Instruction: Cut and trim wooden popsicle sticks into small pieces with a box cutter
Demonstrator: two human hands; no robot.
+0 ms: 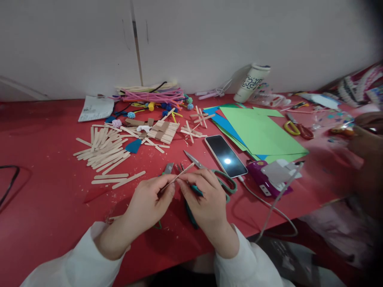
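Note:
A wooden craft stick (pixel 186 170) is pinched at a slant between both hands above the red table. My left hand (pixel 149 201) is closed on its lower end, thumb and forefinger pressed together. My right hand (pixel 206 201) is closed too, its fingertips on the stick near the left thumb. Behind the hands lie scissors (pixel 229 181) with teal handles, and pliers (pixel 191 213) partly hidden under the right hand. The blade of a cutter (pixel 168 168) shows just beyond the left fingers. Loose craft sticks (pixel 104 149) are heaped to the left.
Crossed sticks (pixel 191 131) and a stick panel (pixel 164 132) lie farther back. A phone (pixel 226 155), coloured paper (pixel 260 131) and a purple power strip (pixel 263 179) with a cable are on the right. A tumbler (pixel 252 83) stands behind. Another person's hand (pixel 366 147) is at far right.

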